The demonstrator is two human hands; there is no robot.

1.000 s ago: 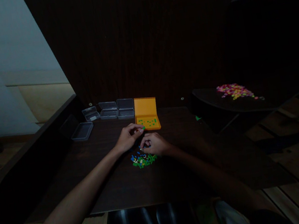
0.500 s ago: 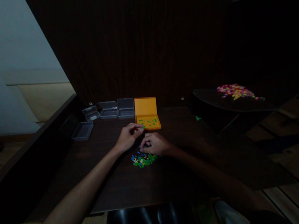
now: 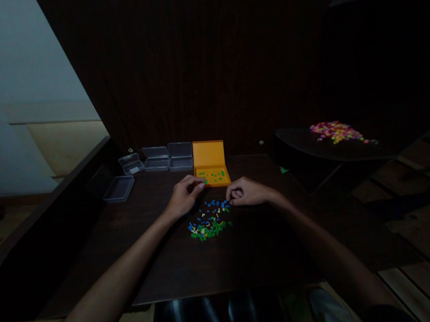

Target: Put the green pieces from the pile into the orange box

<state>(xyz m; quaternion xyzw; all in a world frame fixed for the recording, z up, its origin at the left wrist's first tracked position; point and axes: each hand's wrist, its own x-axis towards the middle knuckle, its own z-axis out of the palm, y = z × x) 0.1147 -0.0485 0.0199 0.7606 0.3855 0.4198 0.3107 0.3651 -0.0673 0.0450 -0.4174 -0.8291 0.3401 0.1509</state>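
Head view, left hand [image 3: 181,198]: came in from the left, thumb and forefinger pinched together on a green piece [image 3: 205,182], right by the near left corner of the orange box [image 3: 209,154].
Right hand [image 3: 249,191]: sat across from it, fingers curled, tips beside the blue bits at the heap's right edge; from where I stood I couldn't tell whether it gripped anything.
Loose heap [image 3: 207,231]: lay on the dark table [image 3: 168,277], nearer than the hands, green mostly on the near side, blue farther off, white and some yellow mixed in.
Orange box, again: stood open just beyond the hands, lid up at the far side, small green pieces scattered over its floor.
Clear boxes [image 3: 157,163]: three stood open in a row to its left, and another lay open nearer and farther left.
Side shelf [image 3: 302,144]: off to the right, bearing a spread of pink and yellow bits [image 3: 336,132].
Green scrap [image 3: 284,169]: lay near that shelf.
Dark panel [image 3: 201,49]: rose behind everything.
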